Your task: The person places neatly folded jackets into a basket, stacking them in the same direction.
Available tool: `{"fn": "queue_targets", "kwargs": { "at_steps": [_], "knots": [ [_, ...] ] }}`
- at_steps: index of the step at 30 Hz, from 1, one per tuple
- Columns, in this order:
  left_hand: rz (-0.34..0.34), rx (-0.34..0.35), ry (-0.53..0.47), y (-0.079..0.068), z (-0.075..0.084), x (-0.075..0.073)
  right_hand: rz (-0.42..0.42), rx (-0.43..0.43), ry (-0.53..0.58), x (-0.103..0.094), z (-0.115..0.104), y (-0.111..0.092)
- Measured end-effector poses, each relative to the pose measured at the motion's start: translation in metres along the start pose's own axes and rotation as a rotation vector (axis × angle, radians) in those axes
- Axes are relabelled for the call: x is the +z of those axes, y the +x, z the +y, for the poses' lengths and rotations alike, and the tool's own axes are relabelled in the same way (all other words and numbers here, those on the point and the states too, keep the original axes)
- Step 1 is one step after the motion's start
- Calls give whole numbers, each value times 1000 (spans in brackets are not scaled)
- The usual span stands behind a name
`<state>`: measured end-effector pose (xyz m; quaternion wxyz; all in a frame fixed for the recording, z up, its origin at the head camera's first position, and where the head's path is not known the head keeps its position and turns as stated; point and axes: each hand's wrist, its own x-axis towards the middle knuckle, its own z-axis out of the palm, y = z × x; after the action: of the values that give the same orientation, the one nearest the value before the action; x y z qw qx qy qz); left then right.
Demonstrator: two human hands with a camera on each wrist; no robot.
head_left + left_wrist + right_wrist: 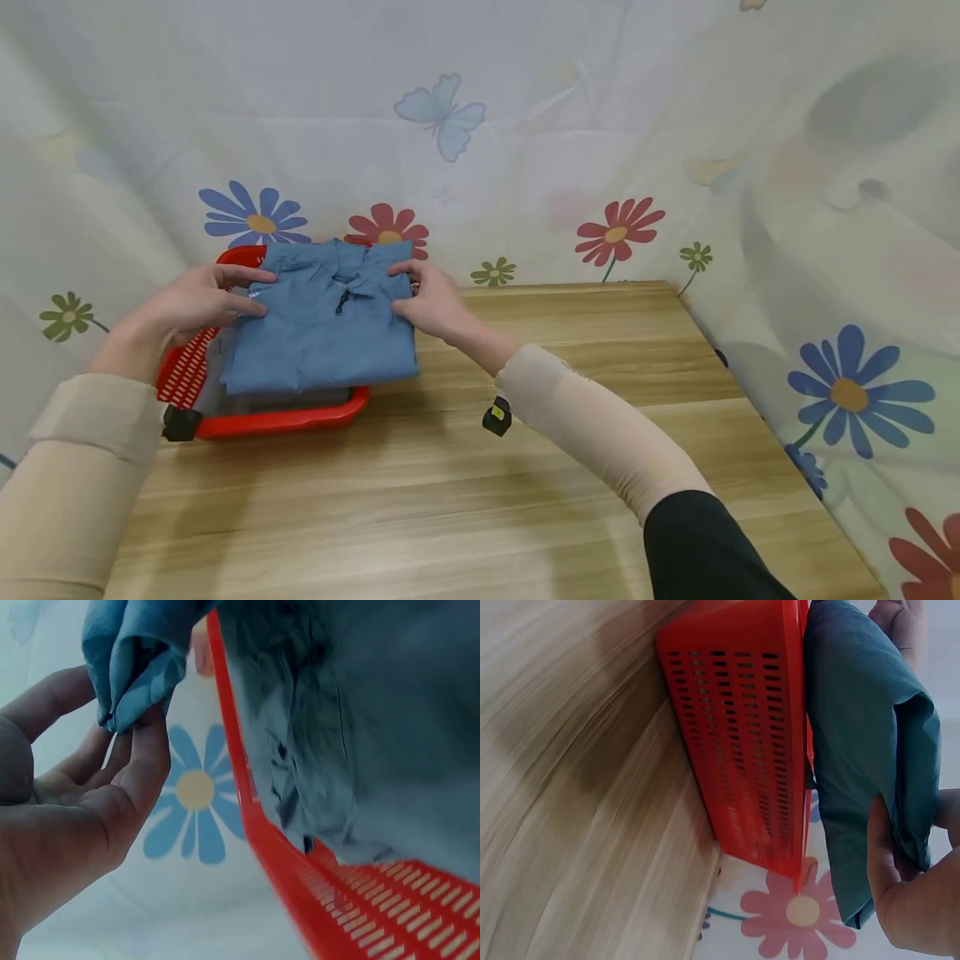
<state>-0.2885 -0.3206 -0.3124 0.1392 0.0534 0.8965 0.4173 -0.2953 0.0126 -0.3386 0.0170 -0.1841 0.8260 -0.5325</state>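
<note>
A neatly folded blue shirt with a dark zip pull or cord near its collar is held above a red plastic basket. My left hand pinches its left side, thumb on top and fingers underneath. On the opposite side, my right hand grips the folded layers between thumb and fingers. Seen from the right wrist, the shirt hovers just over the basket rim. Inside the basket, the left wrist view shows more grey-blue cloth; the shirt hides most of it in the head view.
The basket stands at the back left of a wooden table, close to a flower-printed curtain. A small black cube with a yellow mark shows beside the right forearm. Slotted walls form the basket's sides.
</note>
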Motion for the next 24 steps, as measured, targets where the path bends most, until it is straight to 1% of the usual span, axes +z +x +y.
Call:
{"fn": "queue_targets", "kwargs": {
  "at_steps": [2,6,10,14,17,20,24],
  "knots": [
    [2,-19,9,-2,-5,-6,5,-6,-10,7,-1,4],
    [-4,-58,-21,-5,-14,-15,10,-12,0,21,-3,9],
    [-19,-72,-43,-6,-23,-24,23,-8,3,35,-3,12],
    [-31,-141,-65,-9,-35,-30,33,26,-13,51,-3,15],
    [-31,-185,-81,-9,-46,-34,36,53,7,62,-4,19],
    [-30,-190,-77,-11,-52,-37,41,61,22,70,-3,23],
    [-26,-186,-47,-12,-55,-41,51,73,22,76,-1,26]
  ]
}}
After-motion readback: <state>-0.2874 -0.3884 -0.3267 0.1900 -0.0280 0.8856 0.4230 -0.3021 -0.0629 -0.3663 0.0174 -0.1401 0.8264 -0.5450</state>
